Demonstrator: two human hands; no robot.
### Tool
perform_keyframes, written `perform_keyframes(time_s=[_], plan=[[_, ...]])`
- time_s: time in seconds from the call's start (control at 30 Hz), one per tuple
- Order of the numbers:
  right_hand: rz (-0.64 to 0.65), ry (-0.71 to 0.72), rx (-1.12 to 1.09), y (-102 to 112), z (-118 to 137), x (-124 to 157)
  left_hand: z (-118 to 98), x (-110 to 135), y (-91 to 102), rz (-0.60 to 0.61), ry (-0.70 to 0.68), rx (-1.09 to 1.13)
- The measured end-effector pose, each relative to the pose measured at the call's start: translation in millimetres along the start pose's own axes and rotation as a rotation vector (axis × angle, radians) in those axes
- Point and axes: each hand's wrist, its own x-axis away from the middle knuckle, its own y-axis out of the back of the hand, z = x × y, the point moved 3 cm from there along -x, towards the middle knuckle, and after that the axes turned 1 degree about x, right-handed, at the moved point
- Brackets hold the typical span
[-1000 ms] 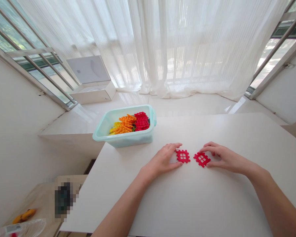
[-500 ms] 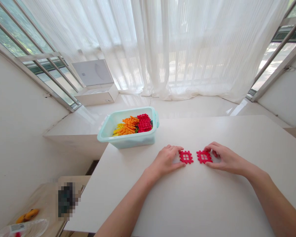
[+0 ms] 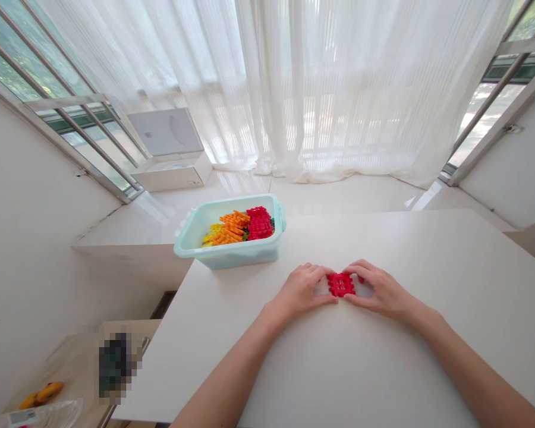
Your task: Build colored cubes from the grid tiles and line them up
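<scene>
Our left hand and right hand grip red toy squares in bent fingers. A blue tub sits far left.

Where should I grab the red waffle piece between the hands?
Pinch the far notched edge of the red waffle piece with your fingers, coming from above. It lies flat on the white table, and the notches give a catch. The left hand and right hand crowd its sides.
</scene>
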Motion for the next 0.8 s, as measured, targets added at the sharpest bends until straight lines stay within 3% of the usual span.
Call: perform_keyframes(time_s=[0.3, 0.8], plan=[[-0.041, 0.033, 0.007, -4.8, -5.6, 0.4, -1.5, 1.3, 0.3, 0.003, -0.045, -0.041], [0.016, 0.038, -0.096, 0.7, -2.5, 1.0, -7.3, 1.5, 0.0, 0.009, -0.106, -0.110]])
